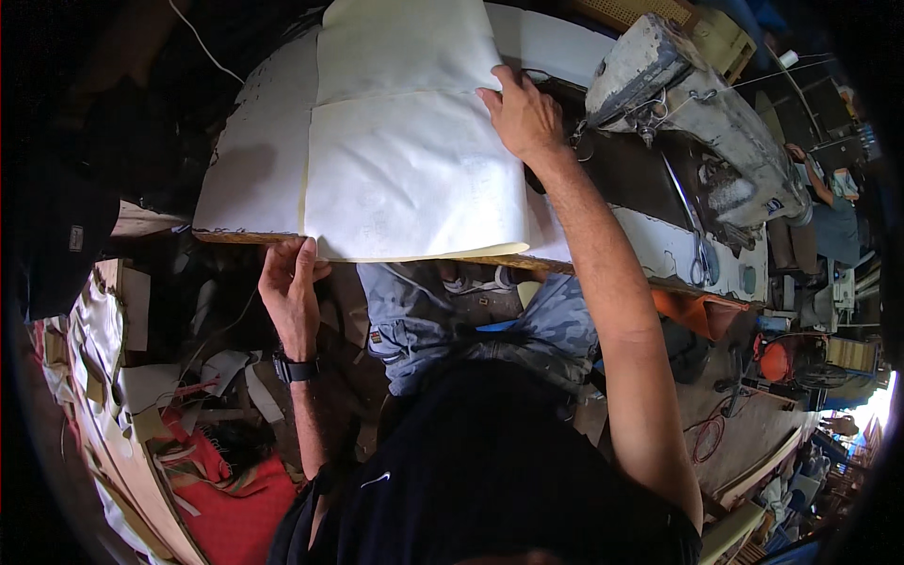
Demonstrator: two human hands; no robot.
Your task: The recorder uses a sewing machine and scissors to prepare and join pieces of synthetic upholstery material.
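A large off-white sheet of material, fabric or vinyl by its look, lies over a worn white tabletop. It has a cream edge, a crosswise fold or seam near its middle, and faint marks. At its near left corner my left hand pinches the edge, thumb on top and fingers curled below. Farther off, my right hand grips the sheet's right edge close to the crosswise line, thumb and forefinger on the material. Some of its other fingers are hidden. The near edge of the sheet hangs slightly past the table's edge.
A worn sewing machine stands at the right of the table. Scissors lie beside it. Scraps and red cloth fill the lower left. An orange piece hangs below the table. Another person is at the far right.
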